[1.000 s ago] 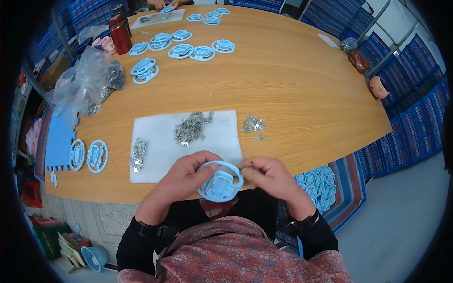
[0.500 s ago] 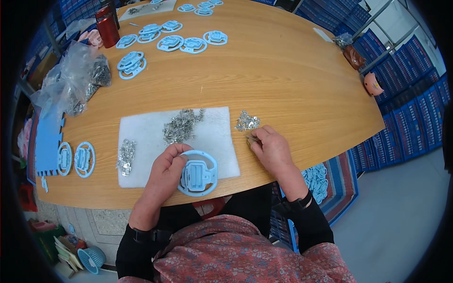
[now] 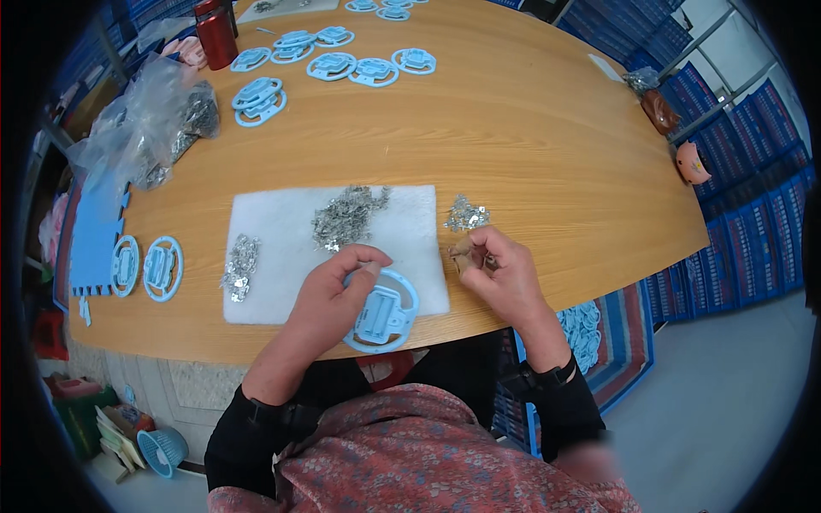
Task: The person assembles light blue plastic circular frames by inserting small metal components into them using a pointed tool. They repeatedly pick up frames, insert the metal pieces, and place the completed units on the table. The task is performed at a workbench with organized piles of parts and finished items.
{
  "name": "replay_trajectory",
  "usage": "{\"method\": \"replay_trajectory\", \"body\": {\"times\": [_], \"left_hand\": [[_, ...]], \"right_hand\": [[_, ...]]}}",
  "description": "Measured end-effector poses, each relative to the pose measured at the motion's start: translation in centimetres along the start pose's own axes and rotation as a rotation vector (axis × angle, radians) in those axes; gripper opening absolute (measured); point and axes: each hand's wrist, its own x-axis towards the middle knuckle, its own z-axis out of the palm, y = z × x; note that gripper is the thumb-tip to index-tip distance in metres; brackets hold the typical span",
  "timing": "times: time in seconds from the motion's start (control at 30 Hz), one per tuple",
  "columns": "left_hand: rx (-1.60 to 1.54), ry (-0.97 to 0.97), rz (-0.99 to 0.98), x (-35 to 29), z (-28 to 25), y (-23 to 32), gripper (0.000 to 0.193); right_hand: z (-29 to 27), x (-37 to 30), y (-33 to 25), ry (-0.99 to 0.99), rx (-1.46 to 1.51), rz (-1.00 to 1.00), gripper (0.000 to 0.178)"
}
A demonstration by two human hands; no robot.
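Note:
My left hand [image 3: 335,295] grips a light-blue plastic part shaped like a small steering wheel [image 3: 382,318], tilted over the table's near edge. Its thumb and fingers pinch the upper rim and hide part of it. Beside it, a little to the right, my right hand [image 3: 505,275] is closed, thumb against curled fingers, with brownish covering on the fingertips. Whatever is between those fingers is too small to make out. Just beyond the right hand lies a small pile of shiny metal pieces [image 3: 467,214]. A larger heap of metal pieces [image 3: 346,218] sits on the white pad [image 3: 286,218] beyond the left hand.
Another metal pile [image 3: 241,269] lies at the pad's left. Two blue wheel parts [image 3: 162,269] rest near a blue foam mat [image 3: 96,244]. Farther off are plastic bags [image 3: 141,115], a red flask [image 3: 215,36] and several more wheels [image 3: 374,72]. A crate of blue parts [image 3: 581,333] stands below at right.
The whole view has shifted slightly. My left hand has moved right and curled farther over the wheel's rim, which is now more tilted. My right hand has moved slightly left, nearer the wheel.

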Motion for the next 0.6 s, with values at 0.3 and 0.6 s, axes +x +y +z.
{"method": "replay_trajectory", "body": {"times": [0.3,0.6], "left_hand": [[0.097,-0.078,0.025,0.1,1.5,1.6,0.018],[0.049,-0.037,0.096,-0.1,1.1,1.0,0.016]], "right_hand": [[0.5,0.5,-5.6,-0.116,-0.124,-0.352,0.027],[2.0,-0.6,-4.3,-0.176,0.362,0.138,0.022]]}}
